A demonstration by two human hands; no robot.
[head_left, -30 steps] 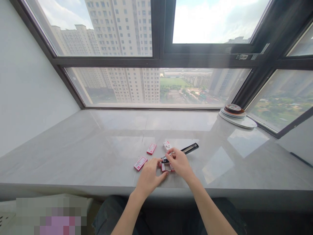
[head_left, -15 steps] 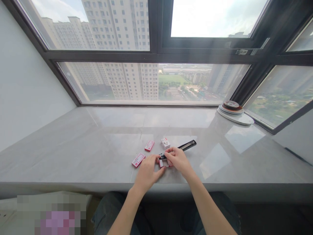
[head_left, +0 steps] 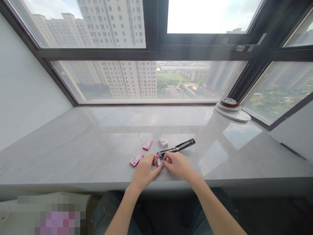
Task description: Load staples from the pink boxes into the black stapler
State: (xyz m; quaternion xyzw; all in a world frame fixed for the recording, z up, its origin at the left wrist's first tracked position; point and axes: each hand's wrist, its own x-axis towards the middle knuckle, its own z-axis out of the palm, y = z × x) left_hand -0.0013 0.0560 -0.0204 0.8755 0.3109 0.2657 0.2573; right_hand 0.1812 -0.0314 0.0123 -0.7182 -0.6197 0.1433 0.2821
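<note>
My left hand [head_left: 144, 170] and my right hand [head_left: 178, 164] meet over a small pink and white box [head_left: 158, 161] on the grey stone sill [head_left: 73, 147]. Both hands pinch that box with their fingertips. Just beyond them lies a black stapler [head_left: 176, 148], opened out flat. Two closed pink boxes lie to the left, one nearer [head_left: 136, 159] and one farther [head_left: 147, 144]. A small white and pink box [head_left: 163, 141] sits behind the stapler's left end.
A stack of round plates [head_left: 232, 109] stands at the sill's far right corner by the window frame. The sill's front edge runs just under my wrists. A white wall closes the left side. A blurred patch covers the bottom left.
Both hands have drawn back toward the front edge with the small box, off the stapler's left end. The stapler now lies fully uncovered. The camera has tilted slightly.
</note>
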